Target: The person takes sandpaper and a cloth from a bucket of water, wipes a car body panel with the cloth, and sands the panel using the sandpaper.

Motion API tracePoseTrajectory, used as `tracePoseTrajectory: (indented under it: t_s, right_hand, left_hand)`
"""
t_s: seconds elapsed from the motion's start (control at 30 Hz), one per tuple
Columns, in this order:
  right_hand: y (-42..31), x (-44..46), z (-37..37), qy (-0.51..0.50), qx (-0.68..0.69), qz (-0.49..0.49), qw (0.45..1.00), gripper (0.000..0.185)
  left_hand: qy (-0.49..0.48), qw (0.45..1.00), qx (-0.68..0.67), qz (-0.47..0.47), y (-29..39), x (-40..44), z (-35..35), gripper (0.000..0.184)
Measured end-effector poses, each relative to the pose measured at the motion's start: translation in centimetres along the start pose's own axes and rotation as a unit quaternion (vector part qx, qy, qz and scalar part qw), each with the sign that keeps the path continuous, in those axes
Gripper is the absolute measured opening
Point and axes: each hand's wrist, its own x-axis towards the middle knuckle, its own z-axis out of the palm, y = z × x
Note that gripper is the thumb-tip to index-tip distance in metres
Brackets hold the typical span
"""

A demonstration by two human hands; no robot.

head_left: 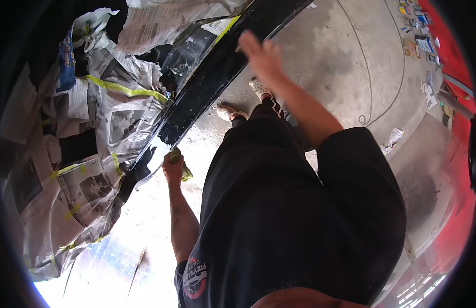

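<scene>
The black panel point(213, 78) borders the taped newspaper point(138, 115), its long axis slanting from ahead of me back toward my left. My left hand point(173, 168) and right hand point(262, 57) are apart — the left clamped on a green cloth point(186, 173) to the newspaper's right, the right blurred over the panel — its grip I can't tell.

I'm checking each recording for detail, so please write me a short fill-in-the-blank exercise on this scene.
The green item is in the person's ____ hand.
The long panel by the right hand is coloured ____.
The newspaper bears strips of yellow ____.

Missing words: left; black; tape.
</scene>
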Motion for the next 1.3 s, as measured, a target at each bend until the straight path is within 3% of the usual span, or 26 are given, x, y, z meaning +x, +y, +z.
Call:
tracePoseTrajectory:
  t_s: [0.03, 0.13, 0.2, 0.23, 0.27, 0.4, 0.5, 0.6, 0.7, 0.8, 0.93, 0.97, 1.1, 1.17, 1.27, 1.3]
  right_hand:
    - [2.0, 1.6, -1.3, 0.007, -0.042, 0.054, 0.998, 0.061]
    - [3.0, 3.2, -1.6, -0.003, 0.023, 0.092, 0.996, 0.066]
    - [-1.6, 1.6, 0.5, 0.005, 0.010, 0.068, 0.998, 0.063]
    - [-4.2, 0.4, -0.2, -0.042, 0.018, 0.029, 0.999, 0.063]
    - [-6.5, -1.2, 0.8, -0.025, 0.012, -0.025, 0.999, 0.064]
    - [-4.9, -1.5, 0.6, -0.004, 0.027, -0.111, 0.993, 0.065]
    - [1.0, 2.5, -0.5, 0.030, -0.015, 0.028, 0.999, 0.066]
    - [0.8, 3.4, -1.8, 0.055, 0.001, 0.085, 0.995, 0.057]
    - [-3.4, 0.3, 0.1, 0.054, 0.007, -0.031, 0.998, 0.057]
    - [-0.6, 0.5, 0.8, 0.089, 0.040, -0.092, 0.991, 0.057]
    - [8.4, 7.0, -1.3, 0.072, -0.077, 0.068, 0.992, 0.056]
    - [10.0, 8.5, -3.5, 0.085, -0.037, 0.095, 0.991, 0.052]
    - [6.5, 7.2, -1.4, 0.059, -0.061, 0.071, 0.994, 0.055]
    - [1.6, 4.0, -0.1, 0.054, -0.021, 0.004, 0.998, 0.055]
    - [0.6, 2.2, -0.1, 0.036, 0.012, -0.047, 0.998, 0.060]
    - [2.0, 3.2, -0.3, 0.046, -0.002, -0.015, 0.999, 0.060]
  left_hand:
    - [0.017, 1.000, -0.004, 0.010, -0.3, -0.2, -0.1, 0.042]
    - [0.020, 0.999, -0.027, -0.023, -1.5, -0.6, 0.1, 0.042]
    - [0.012, 0.999, -0.036, -0.034, -2.3, -1.0, 0.7, 0.044]
    - [-0.002, 0.999, -0.026, -0.037, -3.4, -0.7, 1.1, 0.045]
    - [-0.009, 0.999, -0.018, -0.031, -3.5, -0.9, 1.4, 0.045]
    - [-0.033, 0.999, -0.004, 0.002, -2.8, -0.2, 0.8, 0.046]
    - [-0.014, 1.000, -0.012, -0.010, -2.1, 0.5, 0.1, 0.048]
    - [-0.006, 1.000, 0.005, 0.014, -1.0, 0.3, -0.5, 0.046]
    - [-0.024, 1.000, 0.008, 0.007, 0.3, 0.1, 0.1, 0.046]
    - [-0.037, 0.999, 0.023, 0.015, 0.1, -0.1, 0.3, 0.046]
    - [-0.035, 0.999, 0.024, 0.023, -0.6, -0.1, 0.1, 0.046]
    - [-0.034, 0.999, 0.025, 0.023, -0.7, -0.3, 0.0, 0.046]
    - [-0.029, 0.999, 0.032, 0.016, 0.1, -1.1, 0.0, 0.043]
    - [-0.046, 0.999, 0.022, -0.002, 0.6, -1.6, 0.4, 0.043]
    - [-0.055, 0.998, 0.026, -0.002, 1.3, -2.1, 0.4, 0.043]
    - [-0.054, 0.998, 0.031, 0.003, 1.6, -2.0, 0.4, 0.043]
